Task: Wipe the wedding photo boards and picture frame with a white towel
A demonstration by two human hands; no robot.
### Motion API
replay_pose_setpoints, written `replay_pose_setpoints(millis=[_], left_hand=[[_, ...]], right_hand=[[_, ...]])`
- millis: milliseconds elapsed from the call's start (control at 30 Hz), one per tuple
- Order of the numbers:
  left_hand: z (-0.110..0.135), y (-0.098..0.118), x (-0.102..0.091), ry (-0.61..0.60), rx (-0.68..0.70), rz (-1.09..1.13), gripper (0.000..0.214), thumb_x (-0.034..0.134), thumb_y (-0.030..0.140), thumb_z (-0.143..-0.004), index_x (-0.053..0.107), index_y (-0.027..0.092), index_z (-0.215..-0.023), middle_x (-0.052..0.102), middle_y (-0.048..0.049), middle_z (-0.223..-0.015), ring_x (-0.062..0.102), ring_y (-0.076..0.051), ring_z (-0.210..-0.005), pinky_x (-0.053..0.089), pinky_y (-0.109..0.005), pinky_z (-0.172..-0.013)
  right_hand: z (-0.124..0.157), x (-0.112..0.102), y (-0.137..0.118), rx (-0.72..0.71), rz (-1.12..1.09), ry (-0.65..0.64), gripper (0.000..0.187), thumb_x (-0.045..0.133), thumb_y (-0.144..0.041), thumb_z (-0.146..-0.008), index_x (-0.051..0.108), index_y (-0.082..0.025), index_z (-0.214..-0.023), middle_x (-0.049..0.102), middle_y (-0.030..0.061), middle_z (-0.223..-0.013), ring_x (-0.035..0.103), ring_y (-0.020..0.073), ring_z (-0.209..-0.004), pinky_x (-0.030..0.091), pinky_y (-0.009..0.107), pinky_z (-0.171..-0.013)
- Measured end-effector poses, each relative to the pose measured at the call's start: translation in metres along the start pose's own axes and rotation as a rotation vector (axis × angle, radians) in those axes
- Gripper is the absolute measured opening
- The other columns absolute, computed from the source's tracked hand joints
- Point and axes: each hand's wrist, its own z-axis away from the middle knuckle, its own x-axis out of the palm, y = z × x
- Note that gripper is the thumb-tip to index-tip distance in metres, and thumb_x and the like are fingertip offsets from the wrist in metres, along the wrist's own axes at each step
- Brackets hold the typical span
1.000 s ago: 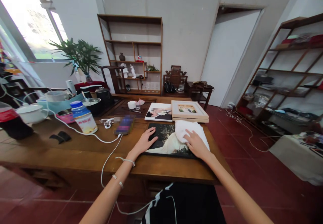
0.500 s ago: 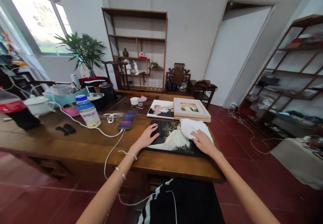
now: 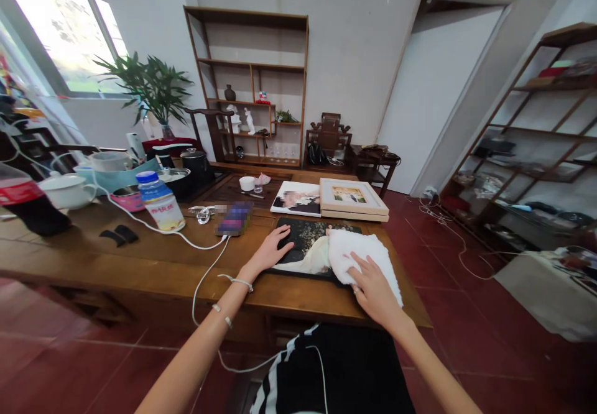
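A dark photo panel (image 3: 305,240), printed with a pale gown, lies flat on the wooden table (image 3: 298,296) in front of me. My left hand (image 3: 275,247) rests with fingers spread on the panel's left edge. Under my right hand (image 3: 372,280) is a white cloth (image 3: 361,246), pressed flat with the fingers stretched out over it. The cloth covers the panel's right part and hangs past its near right corner. Behind the panel lie a second photo panel (image 3: 291,199) and a pale framed picture (image 3: 354,196).
Left of the panel are a phone (image 3: 234,218) on a white charging cable, a blue-capped bottle (image 3: 161,202) and two black pieces (image 3: 120,235). Farther left stand a cola bottle (image 3: 30,206), a white pot (image 3: 68,190) and a black pot (image 3: 193,165). The table's right edge drops to a red floor.
My right hand has moved the white cloth toward me, down over the panel's lower right part. My left hand has stayed on the panel's left edge.
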Motion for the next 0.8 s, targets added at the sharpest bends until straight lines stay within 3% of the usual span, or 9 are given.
replay_pose_setpoints(millis=[133, 267, 400, 533, 800], left_hand=[[0.0, -0.003, 0.001, 0.006, 0.023, -0.011, 0.044, 0.05, 0.039, -0.083, 0.055, 0.014, -0.119, 0.049, -0.0128, -0.131, 0.045, -0.024, -0.122, 0.033, -0.043, -0.105], [0.0, -0.005, 0.002, 0.004, 0.034, -0.016, 0.044, 0.049, 0.039, -0.083, 0.054, 0.013, -0.119, 0.048, -0.0133, -0.131, 0.044, -0.024, -0.123, 0.033, -0.041, -0.105], [0.001, -0.005, 0.002, 0.003, 0.029, -0.011, 0.044, 0.049, 0.039, -0.083, 0.053, 0.014, -0.12, 0.048, -0.0122, -0.132, 0.043, -0.024, -0.124, 0.033, -0.042, -0.105], [0.001, -0.004, 0.002, 0.003, 0.01, -0.014, 0.046, 0.049, 0.039, -0.083, 0.053, 0.011, -0.121, 0.048, -0.014, -0.132, 0.043, -0.024, -0.124, 0.032, -0.041, -0.106], [0.001, -0.003, 0.003, 0.009, 0.012, -0.013, 0.046, 0.049, 0.038, -0.083, 0.052, 0.013, -0.122, 0.047, -0.0131, -0.133, 0.042, -0.024, -0.125, 0.032, -0.041, -0.106]], right_hand=[[-0.005, -0.007, 0.021, -0.066, -0.072, -0.064, 0.036, 0.042, -0.008, -0.073, 0.057, -0.02, -0.103, 0.044, 0.0106, -0.135, 0.033, 0.0216, -0.129, 0.023, 0.047, -0.107], [-0.039, 0.001, 0.056, -0.01, -0.05, -0.076, 0.036, 0.042, -0.013, -0.079, 0.053, -0.02, -0.113, 0.044, 0.0116, -0.135, 0.036, 0.0215, -0.127, 0.026, 0.046, -0.106], [-0.07, 0.014, 0.07, 0.029, 0.029, -0.05, 0.028, 0.047, -0.014, -0.078, 0.057, -0.019, -0.104, 0.04, 0.0106, -0.138, 0.029, 0.0257, -0.131, 0.025, 0.051, -0.104], [-0.067, 0.017, 0.055, 0.044, 0.053, -0.02, 0.024, 0.047, -0.013, -0.077, 0.058, -0.018, -0.098, 0.043, 0.0115, -0.136, 0.031, 0.0276, -0.129, 0.024, 0.053, -0.103], [-0.002, -0.01, -0.008, -0.116, -0.023, -0.098, 0.027, 0.045, -0.007, -0.068, 0.058, -0.021, -0.087, 0.036, 0.0046, -0.141, 0.019, 0.0256, -0.134, 0.016, 0.054, -0.106]])
